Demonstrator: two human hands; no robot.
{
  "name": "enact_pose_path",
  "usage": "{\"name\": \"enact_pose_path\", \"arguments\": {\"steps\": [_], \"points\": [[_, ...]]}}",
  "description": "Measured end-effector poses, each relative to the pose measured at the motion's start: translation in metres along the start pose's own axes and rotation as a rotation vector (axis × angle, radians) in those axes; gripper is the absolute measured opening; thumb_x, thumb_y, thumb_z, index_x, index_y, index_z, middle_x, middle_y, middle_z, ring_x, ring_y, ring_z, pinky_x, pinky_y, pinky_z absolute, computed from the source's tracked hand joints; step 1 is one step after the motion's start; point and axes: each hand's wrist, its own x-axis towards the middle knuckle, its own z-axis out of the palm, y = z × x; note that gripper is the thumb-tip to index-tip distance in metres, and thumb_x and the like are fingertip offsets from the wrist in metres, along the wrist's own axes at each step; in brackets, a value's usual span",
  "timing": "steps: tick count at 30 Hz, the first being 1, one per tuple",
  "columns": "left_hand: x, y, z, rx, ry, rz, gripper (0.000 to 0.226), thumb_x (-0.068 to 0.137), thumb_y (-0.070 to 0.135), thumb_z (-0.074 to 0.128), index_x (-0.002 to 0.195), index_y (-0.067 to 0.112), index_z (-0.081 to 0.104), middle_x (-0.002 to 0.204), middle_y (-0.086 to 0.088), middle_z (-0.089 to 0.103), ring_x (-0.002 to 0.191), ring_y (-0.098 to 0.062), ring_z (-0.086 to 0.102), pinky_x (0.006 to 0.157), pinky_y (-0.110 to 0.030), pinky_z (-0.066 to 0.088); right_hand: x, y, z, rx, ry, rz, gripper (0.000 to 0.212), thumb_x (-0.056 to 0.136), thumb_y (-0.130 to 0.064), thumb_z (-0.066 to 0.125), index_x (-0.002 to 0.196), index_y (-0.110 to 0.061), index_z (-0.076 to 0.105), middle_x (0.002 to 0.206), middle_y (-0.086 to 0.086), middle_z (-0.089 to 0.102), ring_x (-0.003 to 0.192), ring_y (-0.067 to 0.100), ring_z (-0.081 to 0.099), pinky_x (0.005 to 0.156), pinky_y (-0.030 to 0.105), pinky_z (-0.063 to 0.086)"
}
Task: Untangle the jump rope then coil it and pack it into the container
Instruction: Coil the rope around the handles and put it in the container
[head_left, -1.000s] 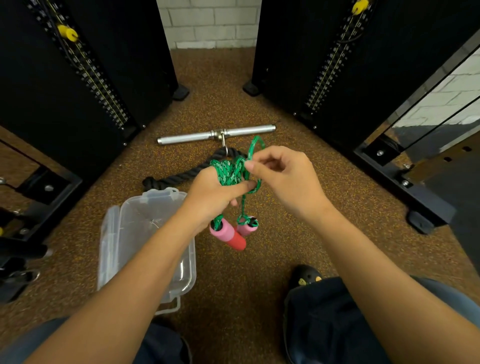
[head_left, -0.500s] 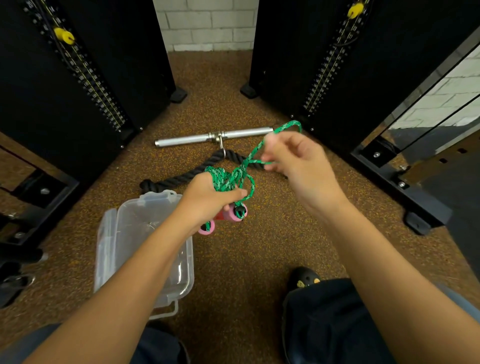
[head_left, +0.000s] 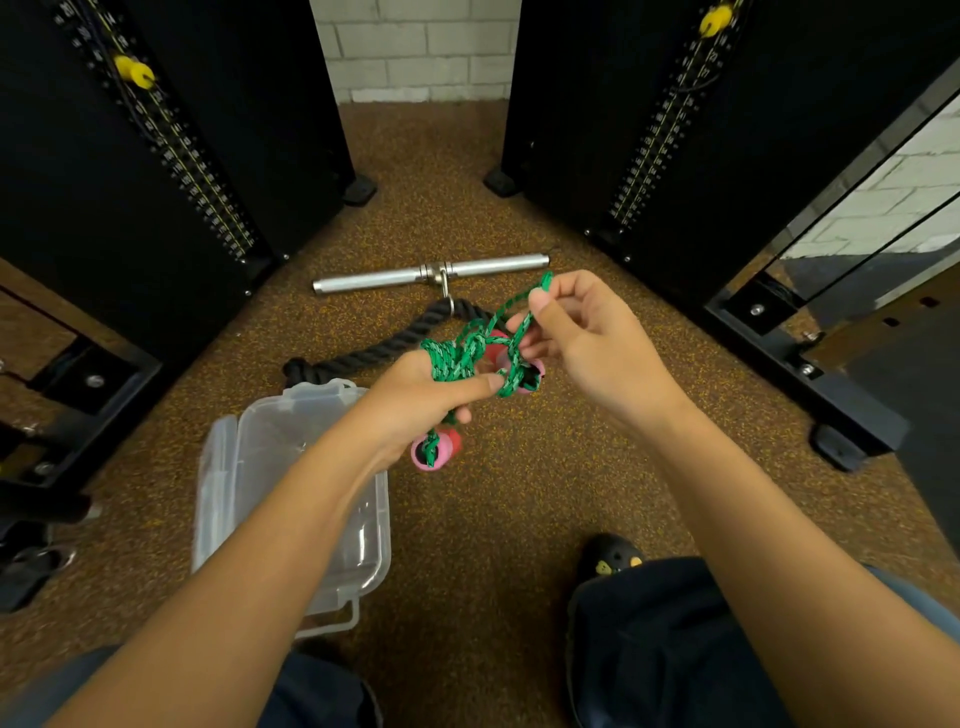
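Speckled floor (head_left: 483, 519); tangled jump rope (head_left: 457, 353)

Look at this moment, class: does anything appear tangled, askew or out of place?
Yes. The green jump rope is bunched in a knotty clump in the left hand, while the right hand pinches one loop. Its pink handles dangle unevenly. The clear container holds no rope.

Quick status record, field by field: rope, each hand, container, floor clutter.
rope: green braided jump rope, bunched and tangled, pink foam handles
left hand: clutches the bundle
right hand: pinches one strand, raised
container: clear plastic box on the floor, open, holds no rope
floor clutter: chrome bar handle, black thick rope
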Motion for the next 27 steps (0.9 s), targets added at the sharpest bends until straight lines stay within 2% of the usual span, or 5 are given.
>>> {"name": "enact_pose_path", "arguments": {"steps": [6, 12, 16, 24, 27], "points": [[-0.001, 0.002, 0.002, 0.019, -0.019, 0.092, 0.014, 0.081, 0.018, 0.069, 0.095, 0.017, 0.067, 0.078, 0.009, 0.067, 0.051, -0.002, 0.051, 0.061, -0.022, 0.043, 0.002, 0.002, -0.004, 0.084, 0.029, 0.063, 0.009, 0.093, -0.016, 0.052, 0.084, -0.013, 0.050, 0.087, 0.015, 0.070, 0.066, 0.013, 0.064, 0.071, 0.027, 0.057], [-0.007, 0.004, 0.015, -0.060, -0.031, 0.193, 0.015, 0.077, 0.008, 0.071, 0.087, 0.017, 0.066, 0.074, 0.001, 0.069, 0.067, -0.014, 0.062, 0.058, -0.023, 0.049, 0.002, 0.000, 0.000, 0.123, 0.026, 0.079, 0.008, 0.087, -0.008, 0.061, 0.080, -0.010, 0.056, 0.070, 0.009, 0.063, 0.066, 0.014, 0.067, 0.069, 0.023, 0.058], [-0.004, 0.003, 0.015, -0.120, 0.024, 0.211, 0.013, 0.078, 0.004, 0.070, 0.086, 0.014, 0.066, 0.066, 0.006, 0.067, 0.058, -0.006, 0.058, 0.052, -0.017, 0.045, -0.001, -0.004, 0.001, 0.262, 0.047, 0.052, 0.007, 0.086, -0.007, 0.061, 0.080, -0.006, 0.057, 0.070, 0.010, 0.066, 0.063, 0.013, 0.068, 0.066, 0.020, 0.058], [0.000, 0.000, 0.009, -0.060, 0.057, 0.243, 0.022, 0.062, 0.030, 0.080, 0.081, 0.028, 0.069, 0.081, 0.003, 0.070, 0.079, -0.015, 0.064, 0.078, -0.037, 0.052, 0.000, -0.008, -0.002, 0.646, 0.022, 0.170, 0.010, 0.089, -0.004, 0.055, 0.079, -0.002, 0.056, 0.068, 0.009, 0.067, 0.066, 0.014, 0.070, 0.059, 0.015, 0.054], [-0.001, -0.002, 0.013, -0.049, 0.095, 0.270, 0.033, 0.057, 0.033, 0.082, 0.085, 0.021, 0.069, 0.085, 0.002, 0.072, 0.081, -0.014, 0.067, 0.082, -0.037, 0.054, 0.001, -0.007, -0.001, 0.700, 0.019, 0.169, 0.013, 0.091, -0.005, 0.053, 0.078, -0.003, 0.054, 0.068, 0.007, 0.066, 0.066, 0.011, 0.069, 0.062, 0.014, 0.054]]}}
